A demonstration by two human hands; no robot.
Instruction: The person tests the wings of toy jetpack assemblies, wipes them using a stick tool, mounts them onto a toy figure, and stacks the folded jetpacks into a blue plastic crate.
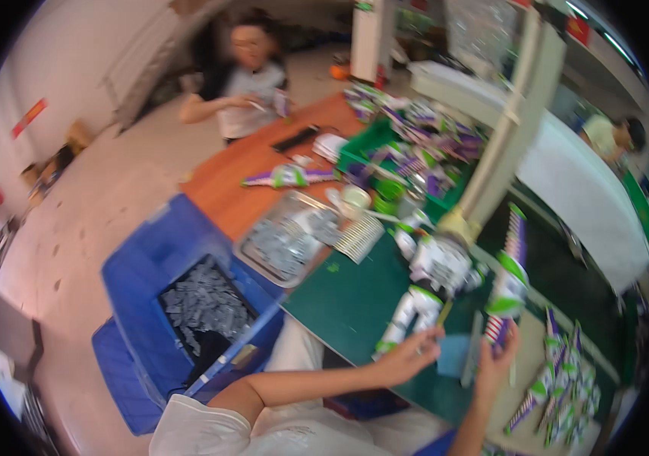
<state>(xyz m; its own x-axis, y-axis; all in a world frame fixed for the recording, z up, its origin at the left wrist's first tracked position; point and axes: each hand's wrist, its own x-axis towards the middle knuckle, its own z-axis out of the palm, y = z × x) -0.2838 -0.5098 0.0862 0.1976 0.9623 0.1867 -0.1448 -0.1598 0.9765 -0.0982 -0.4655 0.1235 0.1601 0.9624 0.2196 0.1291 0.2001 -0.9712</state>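
**Green surface, orange beyond**

Green mat surface (347,304) in a workshop with pale floor. Left hand (404,356) closed on white-and-green plastic toy figure (434,273); right hand (496,357) gripping purple-striped green-tipped toy wing (508,281). Nearby: metal tray of grey parts (282,239), blue plastic crate (187,304), green bin of toy pieces (415,156). Beige post partly blocking the bin. Blurred throughout; fingers indistinct.

Wearer's got a plain white short-sleeved tee; the sleeve (187,425) ends above the elbow, a bit rumpled; both forearms bare below it; left hand (404,356) and right hand (495,357) bare, no gloves, can't make out any rings or watch.
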